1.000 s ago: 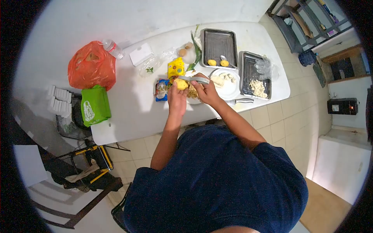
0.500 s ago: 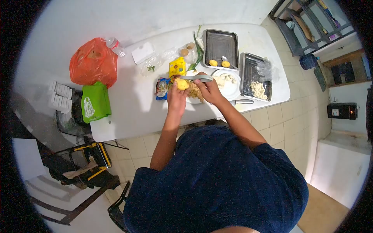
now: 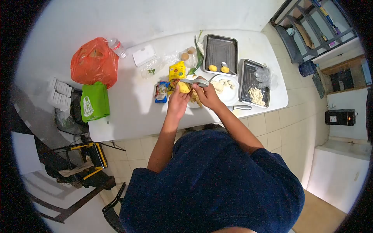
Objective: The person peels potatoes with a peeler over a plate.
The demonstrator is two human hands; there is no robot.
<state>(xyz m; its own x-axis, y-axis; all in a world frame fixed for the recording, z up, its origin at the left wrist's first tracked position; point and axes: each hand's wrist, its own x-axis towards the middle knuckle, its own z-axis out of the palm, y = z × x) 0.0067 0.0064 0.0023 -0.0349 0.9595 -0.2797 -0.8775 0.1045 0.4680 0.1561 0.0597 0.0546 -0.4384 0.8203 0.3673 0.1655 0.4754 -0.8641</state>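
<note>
My left hand [image 3: 178,104] is closed around a yellow potato [image 3: 184,87] above the table. The fingers of my right hand [image 3: 206,95] grip a grey-handled peeler [image 3: 199,82], and its front end lies against or just over the top of the potato. Beneath both hands is a heap of peelings [image 3: 195,99], partly hidden by them. To the right sits a white plate [image 3: 234,95] with pale peeled pieces. Two yellow potatoes [image 3: 218,69] and a spoon [image 3: 223,64] are at the near end of a dark tray [image 3: 220,46].
Another dark tray [image 3: 245,87] holds pale chopped pieces and a clear plastic bag [image 3: 263,77]. A knife [image 3: 241,107] lies near the front edge. Yellow [image 3: 177,70] and blue [image 3: 161,92] packets, eggs [image 3: 185,56], a red bag [image 3: 95,64], a bottle [image 3: 116,47] and a green bag [image 3: 94,101] are around.
The peeler and my right hand have shifted slightly left and closer to my left hand. The potato stays in my left hand. The whole view has tilted a little.
</note>
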